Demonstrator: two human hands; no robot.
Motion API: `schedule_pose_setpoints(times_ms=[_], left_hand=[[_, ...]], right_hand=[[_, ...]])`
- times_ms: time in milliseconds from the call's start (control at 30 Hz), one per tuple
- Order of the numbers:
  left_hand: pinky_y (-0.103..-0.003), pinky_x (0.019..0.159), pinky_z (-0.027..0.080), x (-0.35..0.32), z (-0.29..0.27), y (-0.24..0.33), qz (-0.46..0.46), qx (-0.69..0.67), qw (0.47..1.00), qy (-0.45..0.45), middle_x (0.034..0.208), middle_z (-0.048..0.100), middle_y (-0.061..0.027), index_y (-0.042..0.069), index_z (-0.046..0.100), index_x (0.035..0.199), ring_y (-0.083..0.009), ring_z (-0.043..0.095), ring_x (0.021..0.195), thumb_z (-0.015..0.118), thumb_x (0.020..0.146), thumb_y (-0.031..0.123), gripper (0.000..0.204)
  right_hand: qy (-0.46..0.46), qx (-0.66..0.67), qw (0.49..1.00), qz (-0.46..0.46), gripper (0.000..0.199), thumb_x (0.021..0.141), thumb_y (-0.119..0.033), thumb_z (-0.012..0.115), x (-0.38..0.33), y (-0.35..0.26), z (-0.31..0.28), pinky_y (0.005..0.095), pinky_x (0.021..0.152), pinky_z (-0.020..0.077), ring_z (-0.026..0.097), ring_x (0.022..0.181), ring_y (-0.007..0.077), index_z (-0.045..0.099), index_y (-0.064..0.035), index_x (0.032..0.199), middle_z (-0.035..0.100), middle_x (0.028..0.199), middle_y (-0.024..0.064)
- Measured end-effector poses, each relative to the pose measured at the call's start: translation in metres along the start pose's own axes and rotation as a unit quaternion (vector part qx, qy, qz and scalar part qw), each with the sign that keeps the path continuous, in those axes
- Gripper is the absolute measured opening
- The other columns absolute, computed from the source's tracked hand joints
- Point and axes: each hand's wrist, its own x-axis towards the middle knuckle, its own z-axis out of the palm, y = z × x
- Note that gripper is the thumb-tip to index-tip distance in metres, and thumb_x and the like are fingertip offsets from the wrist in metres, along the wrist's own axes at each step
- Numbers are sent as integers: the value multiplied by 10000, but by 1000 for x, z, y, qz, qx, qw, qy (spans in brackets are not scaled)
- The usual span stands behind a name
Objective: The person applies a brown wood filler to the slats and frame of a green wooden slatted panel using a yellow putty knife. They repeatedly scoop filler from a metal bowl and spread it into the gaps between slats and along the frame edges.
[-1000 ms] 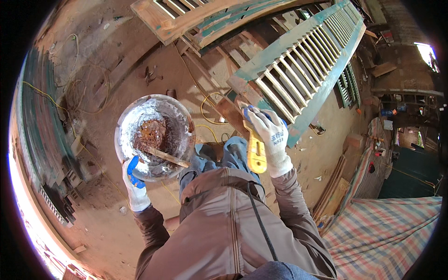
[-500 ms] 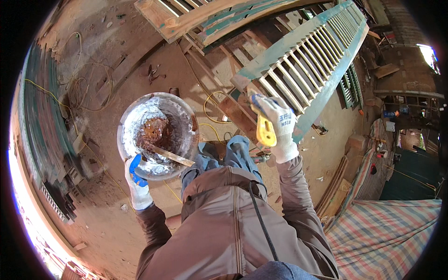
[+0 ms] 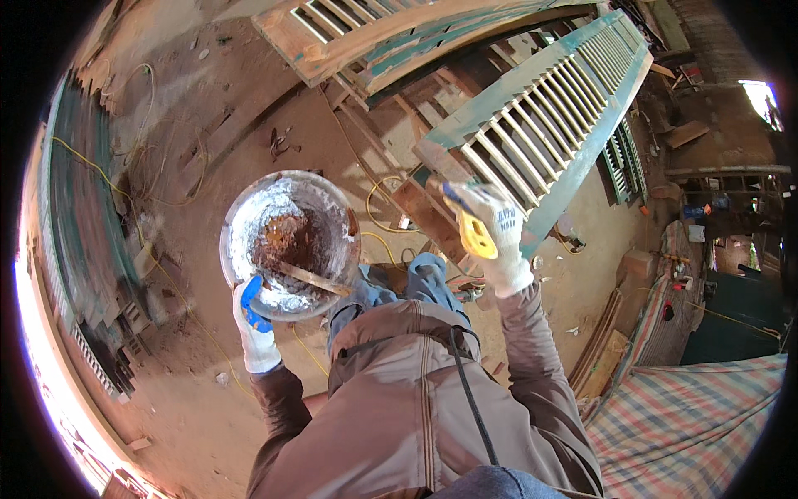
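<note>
a: what is the left hand (image 3: 258,328) holding in the head view?
b: a round grey bowl (image 3: 337,226). its blue-coated thumb presses on the lower-left edge of the rim; the other fingers are hidden under the bowl, so i can't tell how they sit.
a: and inside the bowl?
b: a lump of brown paste (image 3: 287,237) near the middle, with white smears on the wall around it. a flat wooden stick (image 3: 316,279) runs from the paste to the bowl's lower-right edge.
a: the right hand (image 3: 499,226)?
b: well apart from the bowl, its fingers curled tight around a yellow-handled tool (image 3: 469,235). the tool's far end is too blurred to make out.
a: what's around it?
b: a green-framed louvred shutter (image 3: 540,214), its near-left corner close to that hand in view. a checked cloth (image 3: 682,416) spreads at lower right.
</note>
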Motion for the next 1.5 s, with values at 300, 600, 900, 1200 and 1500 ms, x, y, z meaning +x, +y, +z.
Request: schedule_pose_setpoints(times_ms=[300, 600, 900, 1200, 1500], left_hand=[[-383, 1047, 460, 8, 13, 16, 67, 74, 994, -43, 1211, 637, -59, 35, 675, 1188, -210, 600, 1148, 532, 1051, 270, 308], [-503, 1005, 528, -6, 81, 87, -22, -142, 989, -39, 1421, 545, -166, 105, 537, 1408, -337, 582, 1246, 662, 934, 285, 522], [-635, 785, 632, -18, 149, 147, -152, -170, 972, -45, 1413, 545, -194, 121, 528, 1445, -448, 600, 1203, 680, 815, 400, 705], [-643, 971, 557, -28, 219, 159, -183, -249, 945, -110, 1450, 581, -222, 46, 543, 1456, -469, 584, 1273, 561, 879, 315, 637], [-655, 1065, 441, -36, 329, 135, -235, -206, 945, 92, 1378, 635, -177, 94, 605, 1385, -437, 555, 1294, 509, 866, 484, 656]], right_hand=[[96, 46, 994, 27, 402, 833, -73, 742, -22, -10, -11, 407, 830, 570, 714, 957, 360, 695, -94, 1232, 748, 1112, 143], [130, 168, 969, 129, 327, 924, -75, 699, -141, -67, -69, 358, 820, 548, 692, 912, 288, 709, -70, 1251, 748, 1060, 131], [296, 420, 780, 359, 327, 1010, -114, 667, -279, -33, -78, 295, 946, 524, 659, 1072, 137, 655, 1, 1316, 718, 1233, 71], [377, 550, 590, 454, 369, 996, -262, 715, -308, 41, -104, 212, 639, 492, 596, 800, 31, 699, -64, 1308, 697, 1028, -27], [288, 256, 810, 442, 673, 891, 38, 527, -418, 131, -67, 297, 604, 532, 653, 620, 152, 523, -156, 1535, 699, 845, 62]])
